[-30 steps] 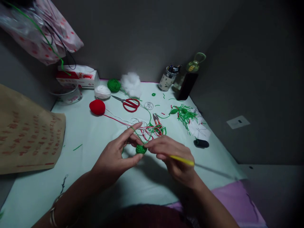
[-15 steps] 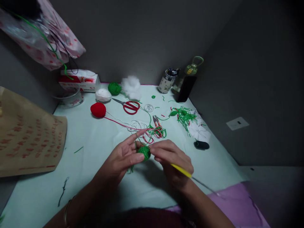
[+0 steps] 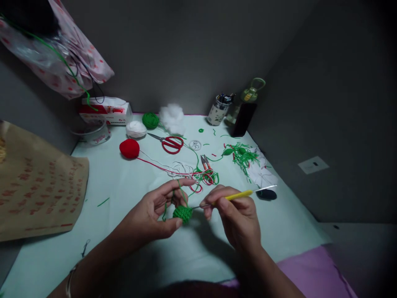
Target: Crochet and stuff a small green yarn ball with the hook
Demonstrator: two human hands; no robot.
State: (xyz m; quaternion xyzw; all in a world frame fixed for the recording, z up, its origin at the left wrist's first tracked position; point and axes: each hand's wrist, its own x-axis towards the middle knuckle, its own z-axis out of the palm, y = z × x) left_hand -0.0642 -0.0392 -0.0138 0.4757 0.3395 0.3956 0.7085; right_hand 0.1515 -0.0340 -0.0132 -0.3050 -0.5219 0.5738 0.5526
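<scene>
A small green crochet piece (image 3: 182,213) is pinched between the thumb and fingers of my left hand (image 3: 161,209). Green yarn (image 3: 179,185) loops over that hand's raised index finger and runs down to the piece. My right hand (image 3: 237,213) is closed around a crochet hook (image 3: 238,195) with a yellow handle. The hook's thin front end meets the right edge of the green piece; its exact tip is hidden in the stitches. The hook's other metal end points out to the right.
Beyond my hands lie tangled yarn with small snips (image 3: 205,162), red-handled scissors (image 3: 172,144), and red (image 3: 129,148), white (image 3: 136,129) and green yarn balls (image 3: 150,120). Stuffing (image 3: 171,118), a pen cup (image 3: 218,111) and a bottle (image 3: 248,107) stand behind. A paper bag (image 3: 43,182) is at left.
My right hand has turned, swinging the hook's back end from low right up to nearly level. The green piece and my left hand have shifted slightly down and left.
</scene>
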